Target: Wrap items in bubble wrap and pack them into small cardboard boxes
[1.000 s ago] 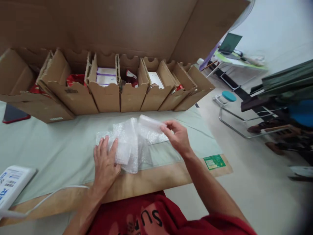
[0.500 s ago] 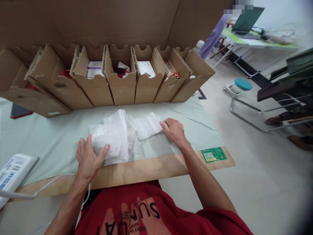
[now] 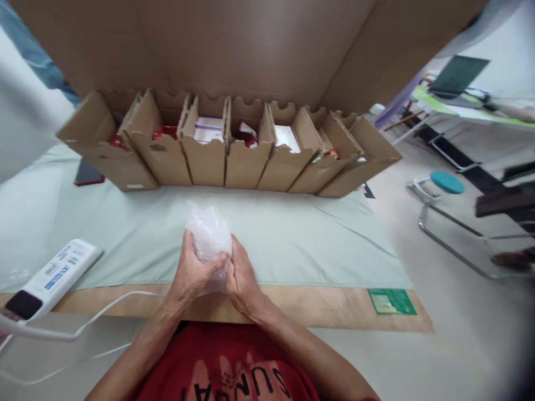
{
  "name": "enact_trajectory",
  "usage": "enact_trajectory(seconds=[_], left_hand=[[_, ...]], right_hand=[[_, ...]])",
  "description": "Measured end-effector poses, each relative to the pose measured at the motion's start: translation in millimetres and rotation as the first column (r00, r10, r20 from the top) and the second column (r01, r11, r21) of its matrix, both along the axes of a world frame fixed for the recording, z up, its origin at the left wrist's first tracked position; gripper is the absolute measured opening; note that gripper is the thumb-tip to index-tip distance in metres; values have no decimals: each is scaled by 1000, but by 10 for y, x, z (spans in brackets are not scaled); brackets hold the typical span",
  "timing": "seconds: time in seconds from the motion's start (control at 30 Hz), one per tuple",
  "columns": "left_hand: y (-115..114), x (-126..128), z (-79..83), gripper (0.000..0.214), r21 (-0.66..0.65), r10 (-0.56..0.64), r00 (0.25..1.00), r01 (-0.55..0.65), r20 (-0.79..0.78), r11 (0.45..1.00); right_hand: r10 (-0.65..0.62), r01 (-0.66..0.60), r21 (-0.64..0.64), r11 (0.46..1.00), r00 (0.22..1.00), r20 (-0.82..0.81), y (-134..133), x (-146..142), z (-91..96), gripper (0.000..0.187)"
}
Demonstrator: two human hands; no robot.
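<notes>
A bundle of bubble wrap (image 3: 211,231) is gathered between my two hands near the front of the table. My left hand (image 3: 194,270) grips it from the left, the thumb laid across its front. On the other side my right hand (image 3: 241,275) presses against it, fingers wrapped round its edge. Whether anything is inside the wrap cannot be made out. The fingers on the far side are partly hidden.
A row of cardboard bins (image 3: 208,161) holding small boxes and red packets stands at the back. Leftward are a white power strip (image 3: 62,273) with a cable and a dark phone (image 3: 88,174). A green label (image 3: 392,302) is at the front right edge. A teal stool (image 3: 447,182) stands beyond.
The bubble wrap, spread out with a strip to the right before, is now bunched into a compact bundle. My right hand has moved left to meet my left hand. The view has shifted.
</notes>
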State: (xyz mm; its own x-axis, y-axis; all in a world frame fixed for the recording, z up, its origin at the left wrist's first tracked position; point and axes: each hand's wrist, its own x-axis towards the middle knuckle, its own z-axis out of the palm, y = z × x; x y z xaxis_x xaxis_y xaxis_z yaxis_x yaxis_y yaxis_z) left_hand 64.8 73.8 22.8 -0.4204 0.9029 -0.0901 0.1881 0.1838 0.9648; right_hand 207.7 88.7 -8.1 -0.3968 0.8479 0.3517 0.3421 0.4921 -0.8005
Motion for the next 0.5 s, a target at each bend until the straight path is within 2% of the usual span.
enact_trajectory(seconds=[0.07, 0.1, 0.17, 0.2, 0.27, 0.33, 0.4, 0.5], left_hand=[[-27, -89, 105, 71, 45, -47, 992, 42, 116, 998], [-39, -153, 151, 62, 74, -31, 988, 20, 152, 997], [-57, -325, 227, 51, 132, 128, 973, -155, 190, 979], [-61, -434, 258, 48, 152, 240, 950, -273, 201, 950], [-52, -689, 315, 46, 177, 434, 874, -473, 219, 863], [-23, -985, 380, 46, 206, 556, 804, -592, 211, 779], [10, -1313, 464, 45, 245, 664, 734, -676, 142, 695], [43, -1834, 611, 46, 288, 794, 608, -760, -1, 583]], right_hand=[[105, -105, 82, 991, 994, -3, 3, -100, 60, 65], [176, -174, 89, 981, 984, -16, 36, -167, 117, 67], [336, -335, 28, 942, 939, -78, 155, -346, 281, 65], [415, -420, -19, 907, 902, -121, 234, -460, 379, 63], [537, -562, -99, 821, 819, -202, 405, -733, 568, 57], [599, -639, -129, 759, 761, -247, 559, -1033, 702, 56], [605, -645, -126, 754, 756, -251, 673, -1306, 738, 61], [534, -562, -117, 819, 820, -204, 773, -1559, 570, 58]])
